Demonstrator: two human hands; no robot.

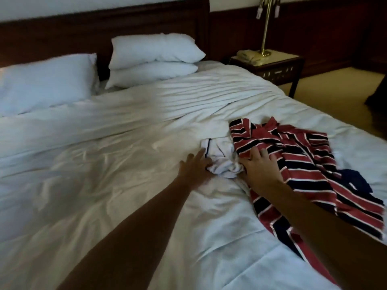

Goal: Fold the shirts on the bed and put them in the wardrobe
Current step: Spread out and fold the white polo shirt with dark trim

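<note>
A red, navy and white striped shirt (310,174) lies spread and rumpled on the right side of the bed (94,153). A crumpled white shirt (219,158) with a dark trim lies just left of it. A navy garment (356,181) peeks out at the striped shirt's right edge. My left hand (194,166) reaches the white shirt's left side, fingers straight and touching it. My right hand (259,166) rests with spread fingers on the striped shirt, its thumb side against the white shirt. The wardrobe is out of view.
Three white pillows (155,49) lie against the dark wooden headboard (83,32). A dark nightstand (272,65) with a brass lamp (266,28) and a telephone (247,54) stands right of the bed. Beige carpet (335,86) runs along the bed's right side.
</note>
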